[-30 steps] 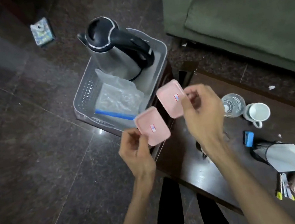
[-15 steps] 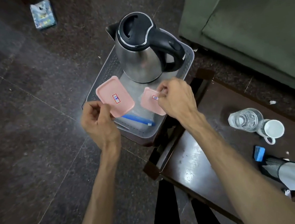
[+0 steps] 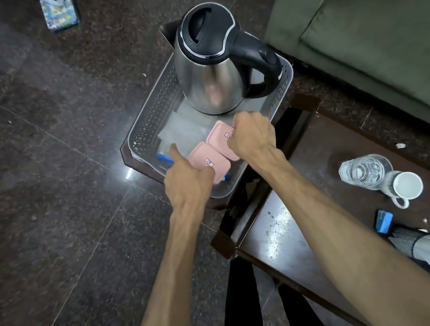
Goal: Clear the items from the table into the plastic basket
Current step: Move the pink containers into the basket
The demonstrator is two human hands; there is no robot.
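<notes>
Your left hand (image 3: pixel 187 179) and right hand (image 3: pixel 253 136) each pinch a pink lid (image 3: pixel 209 160), fingers closed on its edge, low inside the plastic basket (image 3: pixel 147 122) beside the kettle (image 3: pixel 210 61); lay both flat on the clear bag, then let go together

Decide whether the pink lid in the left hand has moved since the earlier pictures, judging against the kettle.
Yes. The pink lid in the left hand has gone down into the basket, nearer the kettle, and now sits beside the other pink lid.
</notes>
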